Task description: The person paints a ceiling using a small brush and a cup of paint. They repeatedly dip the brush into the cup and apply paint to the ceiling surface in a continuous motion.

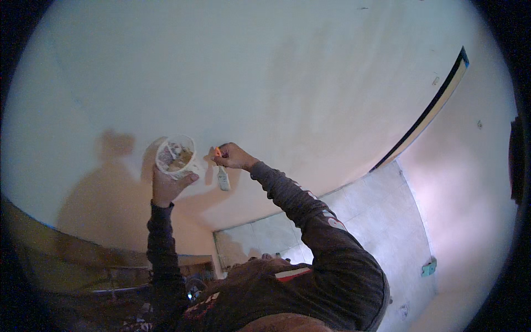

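My left hand (166, 187) holds a white translucent plastic tub (176, 155) from below, with white and tan residue smeared inside it. Just to the right, my right hand (235, 156) grips a small brush (223, 177) by its orange handle; its pale head hangs downward. Both hands are raised before a broad pale wall (166, 66), which carries their shadows. A gap separates the brush from the tub.
A long dark-and-cream strip (420, 116) runs along the right side of the wall. Below are pale floor tiles (359, 205) and a small green object (428, 267) at the lower right. Dim furniture (127, 271) stands at the lower left.
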The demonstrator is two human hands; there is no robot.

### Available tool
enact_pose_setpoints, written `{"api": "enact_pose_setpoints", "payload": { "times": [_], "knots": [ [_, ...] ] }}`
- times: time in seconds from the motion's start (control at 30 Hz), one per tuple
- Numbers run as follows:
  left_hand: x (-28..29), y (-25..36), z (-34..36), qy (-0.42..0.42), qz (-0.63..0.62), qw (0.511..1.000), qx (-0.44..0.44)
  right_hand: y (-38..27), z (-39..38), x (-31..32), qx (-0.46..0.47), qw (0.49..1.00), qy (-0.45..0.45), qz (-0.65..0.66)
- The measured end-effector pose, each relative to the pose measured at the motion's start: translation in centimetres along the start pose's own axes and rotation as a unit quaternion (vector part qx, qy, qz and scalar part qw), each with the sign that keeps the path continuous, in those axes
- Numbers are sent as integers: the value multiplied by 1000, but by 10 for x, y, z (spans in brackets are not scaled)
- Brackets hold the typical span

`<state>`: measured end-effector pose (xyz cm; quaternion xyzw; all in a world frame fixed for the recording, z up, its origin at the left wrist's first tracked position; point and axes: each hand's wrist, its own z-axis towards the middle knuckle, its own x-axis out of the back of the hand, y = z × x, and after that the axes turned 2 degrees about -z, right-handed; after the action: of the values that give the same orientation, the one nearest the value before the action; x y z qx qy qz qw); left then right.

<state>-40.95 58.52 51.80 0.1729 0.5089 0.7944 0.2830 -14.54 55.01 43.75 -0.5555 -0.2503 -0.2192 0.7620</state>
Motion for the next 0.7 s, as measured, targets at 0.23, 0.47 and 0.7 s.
{"api": "enact_pose_setpoints", "payload": {
  "times": [0.23, 0.47, 0.7],
  "knots": [
    [-20, 12, 1, -25, 75, 997, -20, -5, 4, 23, -14, 999, 44, -1],
    [-27, 56, 36, -70, 146, 984, -80, -4, 10, 22, -73, 997, 18, -1],
    [-60, 84, 119, -117, 159, 977, -82, -40, -22, 30, -43, 990, 19, -137]
  ]
}}
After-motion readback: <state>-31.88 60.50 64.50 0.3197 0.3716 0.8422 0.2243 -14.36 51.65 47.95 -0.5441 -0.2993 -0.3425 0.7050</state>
